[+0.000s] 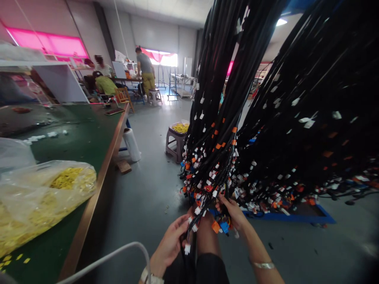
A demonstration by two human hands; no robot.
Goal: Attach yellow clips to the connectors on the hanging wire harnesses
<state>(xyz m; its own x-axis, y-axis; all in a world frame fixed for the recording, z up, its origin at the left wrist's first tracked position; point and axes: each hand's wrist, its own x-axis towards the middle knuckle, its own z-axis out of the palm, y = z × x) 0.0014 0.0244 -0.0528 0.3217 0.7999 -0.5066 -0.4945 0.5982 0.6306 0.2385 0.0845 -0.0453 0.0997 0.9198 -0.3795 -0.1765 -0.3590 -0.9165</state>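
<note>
A thick hanging bundle of black cable harnesses [219, 79] comes down in front of me, its lower ends crowded with white, orange and blue connectors. My left hand [171, 240] is closed around a few cable ends low in the bundle, beside a white connector [187, 248]. To the right, my right hand [232, 211] pinches cables of the same bundle, its fingertips partly hidden among them. Just below that hand hang an orange connector [215, 226] and a blue connector [224, 227].
More harnesses [310, 118] hang at right above a blue rack base [322, 215]. At left, a green-topped table [79, 146] bears a plastic bag [74, 193] of small yellow parts. A stool [174, 144] holds more yellow parts. People [145, 71] are at tables behind.
</note>
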